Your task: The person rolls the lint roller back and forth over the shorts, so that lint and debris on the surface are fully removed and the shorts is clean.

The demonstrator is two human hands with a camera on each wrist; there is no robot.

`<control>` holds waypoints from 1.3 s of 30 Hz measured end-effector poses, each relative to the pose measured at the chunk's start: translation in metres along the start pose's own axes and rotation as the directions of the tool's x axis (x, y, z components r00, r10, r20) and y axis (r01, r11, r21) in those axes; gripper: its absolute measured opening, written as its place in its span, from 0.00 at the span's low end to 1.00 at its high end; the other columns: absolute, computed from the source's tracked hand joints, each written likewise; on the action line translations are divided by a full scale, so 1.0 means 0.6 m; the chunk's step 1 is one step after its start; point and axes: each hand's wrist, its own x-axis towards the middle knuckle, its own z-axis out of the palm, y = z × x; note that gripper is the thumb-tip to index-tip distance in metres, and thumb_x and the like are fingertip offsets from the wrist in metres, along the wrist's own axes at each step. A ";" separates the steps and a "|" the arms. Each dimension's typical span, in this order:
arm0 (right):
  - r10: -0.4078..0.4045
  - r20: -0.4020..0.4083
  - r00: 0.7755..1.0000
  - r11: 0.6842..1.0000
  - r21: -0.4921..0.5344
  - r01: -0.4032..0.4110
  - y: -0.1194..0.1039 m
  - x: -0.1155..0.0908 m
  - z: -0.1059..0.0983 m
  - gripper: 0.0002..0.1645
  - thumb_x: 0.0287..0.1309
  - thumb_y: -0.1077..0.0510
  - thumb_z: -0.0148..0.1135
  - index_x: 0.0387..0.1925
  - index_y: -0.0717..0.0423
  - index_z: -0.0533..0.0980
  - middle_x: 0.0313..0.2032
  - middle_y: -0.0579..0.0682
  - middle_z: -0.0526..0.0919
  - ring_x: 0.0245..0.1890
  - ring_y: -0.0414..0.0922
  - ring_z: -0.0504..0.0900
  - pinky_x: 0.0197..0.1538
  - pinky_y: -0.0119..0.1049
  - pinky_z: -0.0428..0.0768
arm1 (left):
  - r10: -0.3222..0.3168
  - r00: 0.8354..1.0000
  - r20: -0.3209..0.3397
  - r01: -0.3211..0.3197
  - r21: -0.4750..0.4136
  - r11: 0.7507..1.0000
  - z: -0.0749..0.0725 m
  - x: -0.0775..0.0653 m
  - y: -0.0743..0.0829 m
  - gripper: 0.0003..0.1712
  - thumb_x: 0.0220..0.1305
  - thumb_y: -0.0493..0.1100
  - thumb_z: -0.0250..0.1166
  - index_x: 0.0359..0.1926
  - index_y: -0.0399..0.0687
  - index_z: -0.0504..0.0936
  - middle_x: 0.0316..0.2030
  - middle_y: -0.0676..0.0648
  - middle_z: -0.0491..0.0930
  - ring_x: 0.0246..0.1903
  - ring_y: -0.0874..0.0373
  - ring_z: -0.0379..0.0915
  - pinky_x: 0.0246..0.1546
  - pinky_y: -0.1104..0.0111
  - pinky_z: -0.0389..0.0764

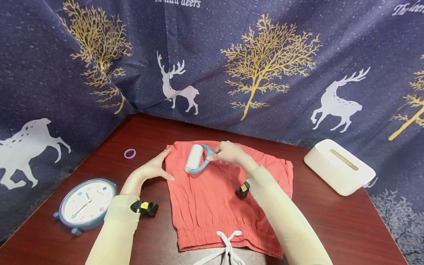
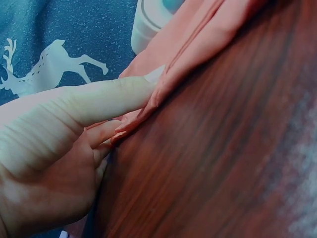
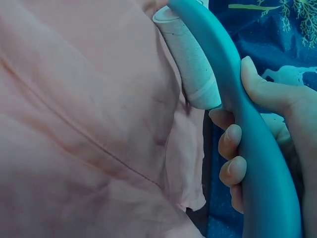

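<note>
Coral-red shorts [image 1: 212,198] lie spread on the table, with their drawstring waist toward me. My right hand [image 1: 228,151] grips the blue handle [image 3: 262,163] of a lint roller, fingers wrapped round it. The lint roller's white roll [image 1: 194,157] is on the fabric near the shorts' far left corner. At the left edge of the shorts, my left hand [image 1: 153,167] rests with thumb and fingers spread apart. In the left wrist view its thumb [image 2: 119,96] presses on the fabric edge, and the fingertips lie along the same edge farther off.
A round blue-rimmed clock [image 1: 87,202] lies on the table at the left. Beyond it is a small purple ring [image 1: 130,154]. To the right stands a white tissue box [image 1: 339,167] with a slot on top. A patterned dark cloth [image 1: 205,66] hangs behind the table.
</note>
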 end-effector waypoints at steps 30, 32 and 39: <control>-0.008 -0.024 1.000 0.998 0.063 0.009 -0.026 0.012 0.022 0.28 0.57 0.36 0.65 0.26 0.58 0.84 0.14 0.51 0.77 0.12 0.40 0.71 0.22 0.34 0.70 | 0.008 1.000 -0.002 -0.008 -0.014 1.000 0.000 -0.004 0.001 0.71 0.41 0.43 0.81 0.76 0.33 0.42 0.75 0.30 0.41 0.75 0.35 0.32 0.72 0.41 0.40; -0.016 -0.043 0.999 0.999 0.045 0.018 -0.027 0.009 0.020 0.28 0.56 0.35 0.65 0.26 0.57 0.84 0.15 0.50 0.77 0.12 0.38 0.71 0.22 0.34 0.70 | 0.006 1.000 -0.001 -0.006 -0.016 1.000 -0.001 -0.005 0.002 0.70 0.41 0.43 0.81 0.76 0.34 0.42 0.76 0.31 0.41 0.75 0.36 0.32 0.72 0.41 0.41; -0.070 -0.145 0.987 0.998 -0.005 0.070 -0.031 -0.006 0.002 0.23 0.52 0.34 0.67 0.28 0.48 0.86 0.15 0.37 0.72 0.21 0.36 0.66 0.27 0.32 0.66 | 0.005 1.000 -0.005 -0.005 0.015 1.000 -0.002 -0.003 0.000 0.70 0.43 0.44 0.80 0.76 0.35 0.41 0.76 0.32 0.42 0.75 0.36 0.35 0.72 0.41 0.43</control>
